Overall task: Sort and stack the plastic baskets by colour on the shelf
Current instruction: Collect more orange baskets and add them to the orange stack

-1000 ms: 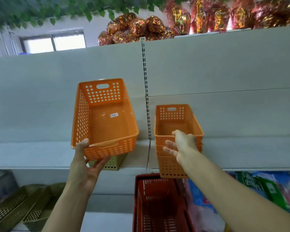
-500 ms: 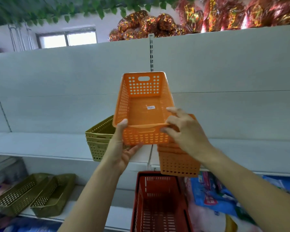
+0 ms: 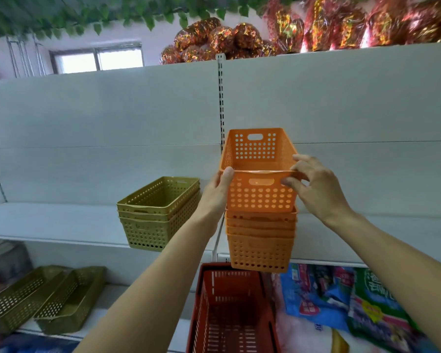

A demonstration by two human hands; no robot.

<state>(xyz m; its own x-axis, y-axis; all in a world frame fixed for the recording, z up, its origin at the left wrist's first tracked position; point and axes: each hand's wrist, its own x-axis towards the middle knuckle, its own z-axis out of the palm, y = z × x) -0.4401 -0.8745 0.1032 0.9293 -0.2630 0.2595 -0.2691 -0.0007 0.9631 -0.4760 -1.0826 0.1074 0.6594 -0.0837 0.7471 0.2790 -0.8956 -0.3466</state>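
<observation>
bright, even light | window (image 3: 97, 61) glare | wide-angle bending, soft edges

Glossy perforated plastic orange basket (image 3: 261, 192)

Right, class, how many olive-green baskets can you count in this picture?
5: three nested in the olive stack on the upper shelf, left of the orange stack, plus the far-left basket and its neighbour on the lower shelf. Nesting may hide more.

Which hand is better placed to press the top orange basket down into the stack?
Probably the right hand: its fingers curl over the top basket's near rim, so they can push down. The left hand only holds its side, above the orange stack.
</observation>
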